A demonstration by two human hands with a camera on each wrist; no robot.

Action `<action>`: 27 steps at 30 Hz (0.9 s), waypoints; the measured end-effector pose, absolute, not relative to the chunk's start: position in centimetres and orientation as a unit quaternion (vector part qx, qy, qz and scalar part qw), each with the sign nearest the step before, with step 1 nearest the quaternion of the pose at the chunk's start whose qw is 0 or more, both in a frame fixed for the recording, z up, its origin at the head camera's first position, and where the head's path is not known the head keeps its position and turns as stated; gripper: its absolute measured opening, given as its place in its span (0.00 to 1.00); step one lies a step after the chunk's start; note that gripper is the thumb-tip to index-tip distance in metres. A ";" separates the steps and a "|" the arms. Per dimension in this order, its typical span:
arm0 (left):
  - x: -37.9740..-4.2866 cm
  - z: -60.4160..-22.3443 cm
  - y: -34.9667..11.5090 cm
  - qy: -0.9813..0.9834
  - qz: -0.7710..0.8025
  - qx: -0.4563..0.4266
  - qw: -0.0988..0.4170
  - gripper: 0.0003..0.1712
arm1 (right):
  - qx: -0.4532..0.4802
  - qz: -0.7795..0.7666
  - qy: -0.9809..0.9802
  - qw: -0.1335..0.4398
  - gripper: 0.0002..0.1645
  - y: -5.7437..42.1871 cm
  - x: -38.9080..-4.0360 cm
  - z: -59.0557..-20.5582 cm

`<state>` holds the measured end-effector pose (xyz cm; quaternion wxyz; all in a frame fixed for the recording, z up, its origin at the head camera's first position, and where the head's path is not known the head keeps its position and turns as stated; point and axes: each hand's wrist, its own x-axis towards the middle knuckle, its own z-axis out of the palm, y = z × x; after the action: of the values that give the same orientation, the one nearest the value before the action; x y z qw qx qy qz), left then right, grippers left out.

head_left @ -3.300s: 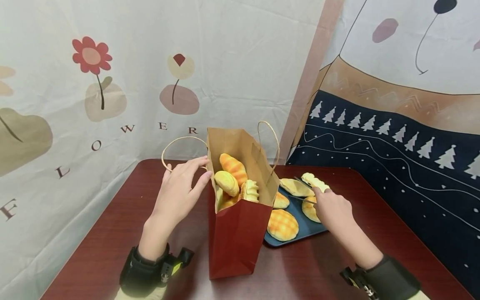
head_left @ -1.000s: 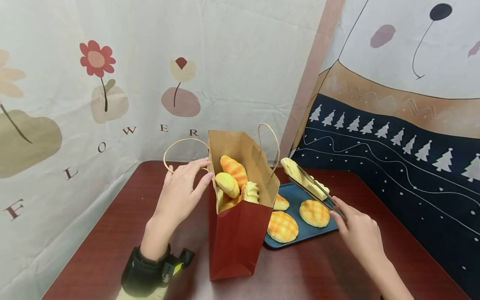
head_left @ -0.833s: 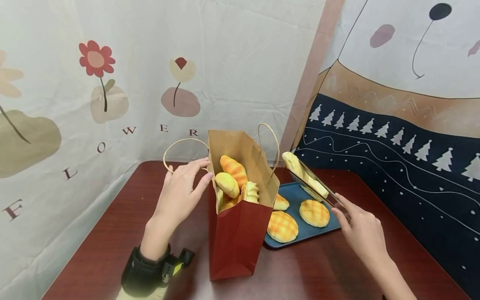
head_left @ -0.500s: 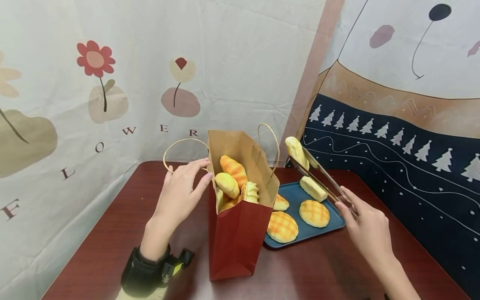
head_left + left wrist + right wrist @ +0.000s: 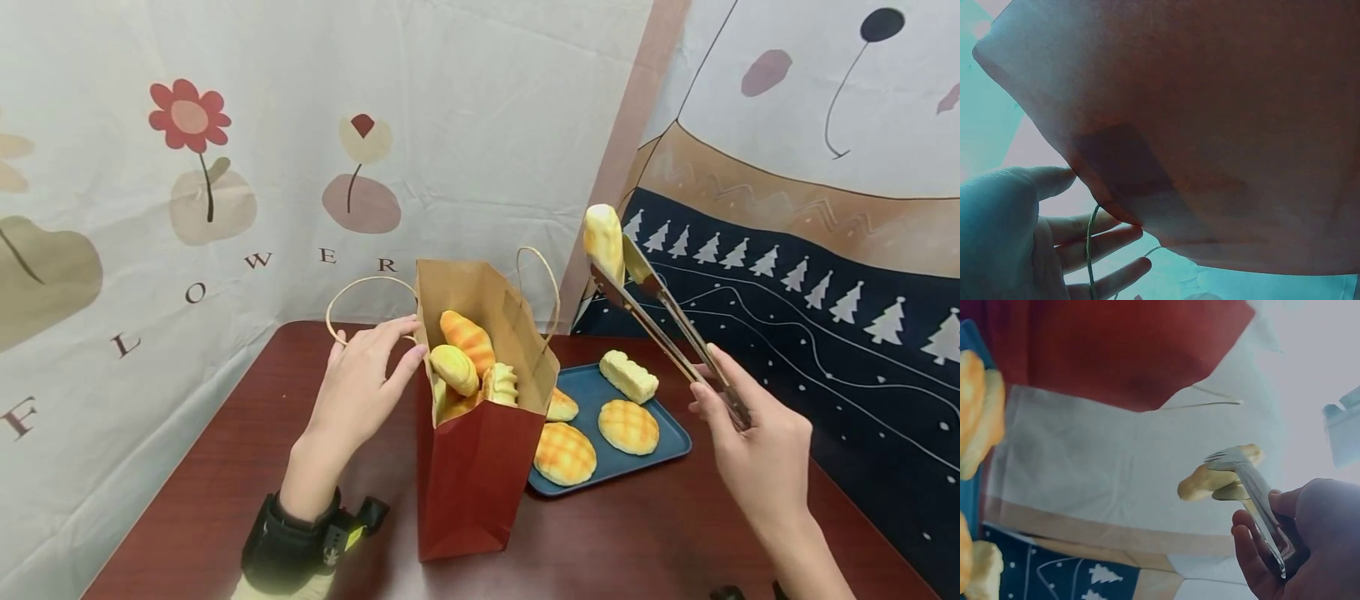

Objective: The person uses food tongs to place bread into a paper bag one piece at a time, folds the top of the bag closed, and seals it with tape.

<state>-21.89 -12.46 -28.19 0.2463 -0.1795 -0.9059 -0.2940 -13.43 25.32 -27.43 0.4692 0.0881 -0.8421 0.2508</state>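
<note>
My right hand (image 5: 765, 446) grips a pair of metal tongs (image 5: 678, 333). An elongated pale-yellow bread roll (image 5: 603, 242) is held between the tong tips, raised above the tray's back edge, right of the bag. In the right wrist view the tongs (image 5: 1254, 494) clasp the roll (image 5: 1200, 482) across its middle. My left hand (image 5: 360, 383) touches the left rim of the red paper bag (image 5: 480, 475), thumb and fingers spread. In the left wrist view, the bag's cord handle crosses the left hand's fingers (image 5: 1100, 250). Several breads, including a striped one (image 5: 467, 337), show inside the bag.
A blue tray (image 5: 652, 454) lies right of the bag, partly hidden by it. On it are two round checked breads (image 5: 628, 427), a rectangular cream-coloured bread (image 5: 628, 377) and a partly hidden bread (image 5: 561, 406). Printed cloth (image 5: 480, 125) hangs behind the brown table (image 5: 247, 417).
My right hand took hold of the long roll with the tongs and lifted it off the tray, up and slightly rightward. The rectangular bread is now uncovered. My left hand has stayed at the bag's rim.
</note>
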 end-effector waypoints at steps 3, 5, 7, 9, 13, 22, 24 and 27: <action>-21.9 -28.2 -12.5 -0.906 -0.295 -0.180 0.247 0.25 | 0.094 0.272 -0.829 0.479 0.34 24.8 -12.9 -26.9; -21.9 -28.1 -12.5 -0.905 -0.295 -0.180 0.248 0.25 | 0.103 0.287 -0.818 0.488 0.33 24.5 -12.6 -26.6; -21.9 -28.1 -12.5 -0.905 -0.295 -0.179 0.249 0.25 | 0.121 0.304 -0.802 0.500 0.32 24.1 -12.3 -26.4; -21.9 -28.1 -12.5 -0.905 -0.295 -0.178 0.249 0.25 | 0.139 0.320 -0.787 0.509 0.31 23.7 -12.0 -26.2; -21.9 -28.1 -12.5 -0.907 -0.294 -0.177 0.246 0.25 | 0.164 0.343 -0.767 0.517 0.28 23.1 -11.2 -25.8; -21.8 -28.1 -12.5 -0.906 -0.295 -0.180 0.244 0.25 | 0.231 0.382 -0.735 0.511 0.24 21.5 -10.6 -25.3; -21.8 -28.1 -12.5 -0.906 -0.294 -0.180 0.246 0.25 | 0.243 0.382 -0.734 0.506 0.24 21.1 -10.5 -25.5; -21.8 -28.1 -12.4 -0.905 -0.293 -0.181 0.248 0.25 | 0.259 0.380 -0.738 0.494 0.25 20.7 -10.4 -25.8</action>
<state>-21.80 -12.44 -28.13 0.2484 -0.1811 -0.9054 -0.2927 -10.43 20.66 -25.79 0.4942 0.2594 -0.7376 0.3801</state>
